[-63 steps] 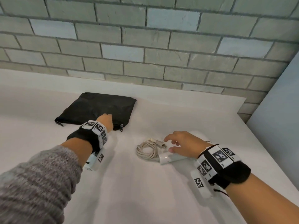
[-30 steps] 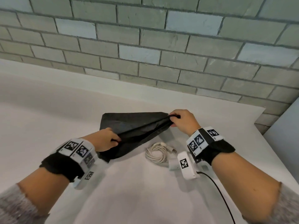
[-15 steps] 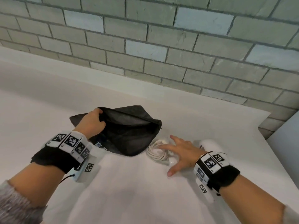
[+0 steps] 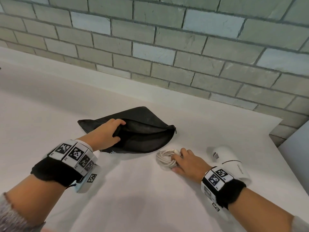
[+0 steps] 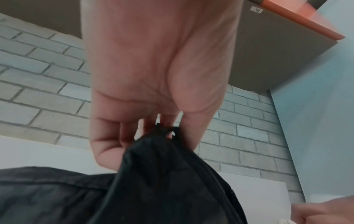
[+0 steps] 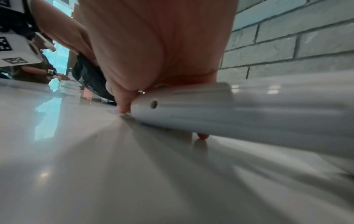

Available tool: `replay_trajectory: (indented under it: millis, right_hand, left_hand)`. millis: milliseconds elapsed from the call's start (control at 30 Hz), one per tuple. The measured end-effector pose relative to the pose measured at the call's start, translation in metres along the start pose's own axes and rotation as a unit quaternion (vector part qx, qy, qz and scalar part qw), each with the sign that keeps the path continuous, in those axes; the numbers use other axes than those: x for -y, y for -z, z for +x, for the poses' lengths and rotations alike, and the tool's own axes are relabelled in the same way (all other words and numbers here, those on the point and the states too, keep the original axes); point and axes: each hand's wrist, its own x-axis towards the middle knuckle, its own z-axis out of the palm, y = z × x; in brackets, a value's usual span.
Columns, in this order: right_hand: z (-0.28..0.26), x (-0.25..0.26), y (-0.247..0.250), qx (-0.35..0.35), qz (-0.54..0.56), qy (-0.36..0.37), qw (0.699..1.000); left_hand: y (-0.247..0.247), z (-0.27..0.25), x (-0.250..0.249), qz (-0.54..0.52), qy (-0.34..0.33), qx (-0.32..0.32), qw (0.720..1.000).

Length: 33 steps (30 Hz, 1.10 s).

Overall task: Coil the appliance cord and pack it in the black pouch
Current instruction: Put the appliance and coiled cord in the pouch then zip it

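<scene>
- Head view: our left hand [image 4: 107,133] grips the upper lip of the black pouch [image 4: 142,138] and holds its mouth open on the white table [image 4: 133,198]. Our right hand [image 4: 187,162] curls over the coiled cord [image 4: 164,158], just beside the pouch — coiling looks done, packing is in hand.
- Left wrist view: the fingers [image 5: 107,136] pinch the pouch's edge, fabric bunched below.
- Right wrist view: the thumb presses the table beside a white appliance [image 6: 239,109]; the cord is hidden. Next we judge a lift and a short slide into the mouth — keeping the coil tight.
</scene>
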Motion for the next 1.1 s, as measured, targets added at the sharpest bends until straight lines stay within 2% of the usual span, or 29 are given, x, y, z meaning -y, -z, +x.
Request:
replay_trajectory:
  millis: [233,467,667,733,800,900,1000,1100]
  right_hand:
    - [-0.006,-0.006,0.002,0.03,-0.024,0.012,0.999]
    - [-0.008,-0.013,-0.005,0.007,-0.032,0.006,0.999]
    - [-0.015,-0.021,0.002,-0.004,0.003,0.032,0.999]
    - [-0.019,-0.015,0.011,-0.03,0.032,0.067,0.997]
    - [-0.025,-0.003,0.023,-0.079,0.064,0.132,0.986]
    - [-0.034,0.033,0.044,-0.147,0.111,0.246,0.952]
    - [-0.043,0.079,0.06,-0.166,0.132,0.354,0.911]
    - [-0.049,0.117,0.065,-0.156,0.127,0.44,0.875]
  left_hand:
    - [0.003,-0.004,-0.006,0.015,-0.006,0.029,0.999]
    - [0.005,-0.008,-0.007,0.009,-0.011,0.022,1.0]
    - [0.005,-0.008,-0.012,-0.008,-0.048,0.023,0.999]
    - [0.005,-0.008,-0.015,-0.011,-0.066,0.031,0.997]
    - [0.005,-0.008,-0.018,-0.019,-0.085,0.041,0.995]
    - [0.006,-0.01,-0.025,-0.045,-0.13,0.066,0.988]
    - [0.009,-0.013,-0.031,-0.079,-0.167,0.105,0.977]
    - [0.012,-0.018,-0.034,-0.129,-0.177,0.145,0.965]
